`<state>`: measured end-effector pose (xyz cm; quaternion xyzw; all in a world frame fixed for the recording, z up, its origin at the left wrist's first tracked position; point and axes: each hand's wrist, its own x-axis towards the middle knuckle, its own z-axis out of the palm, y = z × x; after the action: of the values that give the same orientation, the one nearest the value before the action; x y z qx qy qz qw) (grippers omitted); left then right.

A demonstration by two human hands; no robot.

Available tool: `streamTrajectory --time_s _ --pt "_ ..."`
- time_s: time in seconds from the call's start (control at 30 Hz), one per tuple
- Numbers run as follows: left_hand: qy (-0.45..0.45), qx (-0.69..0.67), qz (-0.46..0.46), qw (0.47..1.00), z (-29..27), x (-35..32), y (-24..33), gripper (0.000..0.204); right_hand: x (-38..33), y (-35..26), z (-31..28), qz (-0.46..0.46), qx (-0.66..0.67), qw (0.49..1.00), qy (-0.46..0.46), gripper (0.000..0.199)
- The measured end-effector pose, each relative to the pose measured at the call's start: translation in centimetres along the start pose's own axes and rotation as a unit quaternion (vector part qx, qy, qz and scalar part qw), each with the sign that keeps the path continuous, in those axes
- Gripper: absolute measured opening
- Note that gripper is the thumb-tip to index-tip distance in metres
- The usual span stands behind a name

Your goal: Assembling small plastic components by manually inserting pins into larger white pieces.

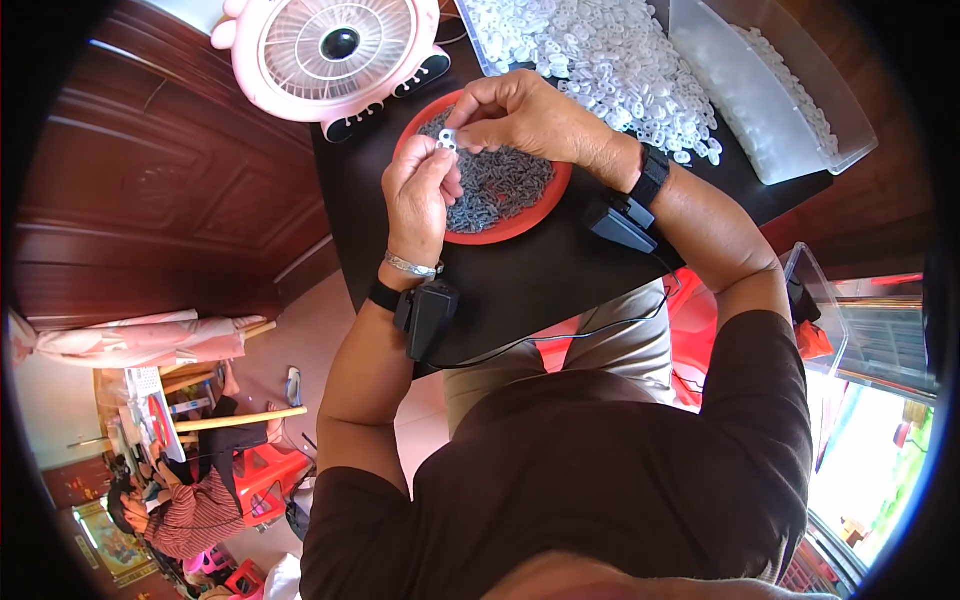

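Fingers of the left hand (420, 195) and of the right hand (515, 115) meet and pinch together on a small white plastic ring piece (447, 139), held in the air just above the left rim of a round red plastic tray (535, 215). The piece is pale and glossy, with small round openings; it is too small to tell its long axis or which way it points. The tray holds a flat heap of small dark grey ring parts (500, 180) and sits near the middle of the black tabletop (520, 280). Toward the far edge lies a loose pile of white plastic rings (610, 60); at the far right corner stands a clear rectangular plastic bin (770, 100) with more of them. At the far left corner stands a pink desk fan (335, 55). Each wrist carries a black strapped device (425, 315) with a cable. Dark wooden panelling (150, 180) lies left of the tabletop, above a pale tiled floor (300, 340).
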<state>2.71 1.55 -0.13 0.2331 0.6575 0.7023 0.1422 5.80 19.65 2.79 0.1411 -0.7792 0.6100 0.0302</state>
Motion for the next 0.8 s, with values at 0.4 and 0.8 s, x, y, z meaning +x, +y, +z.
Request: streamTrajectory --time_s 0.4,0.8 --pt "0.004 0.003 0.011 1.0 0.12 -0.08 0.41 0.012 -0.01 0.14 0.14 -0.003 0.028 1.0 -0.004 0.017" --pt "0.012 -0.009 0.01 1.0 0.32 -0.23 0.85 0.011 0.08 0.15 -0.07 -0.002 0.057 0.998 0.019 0.018"
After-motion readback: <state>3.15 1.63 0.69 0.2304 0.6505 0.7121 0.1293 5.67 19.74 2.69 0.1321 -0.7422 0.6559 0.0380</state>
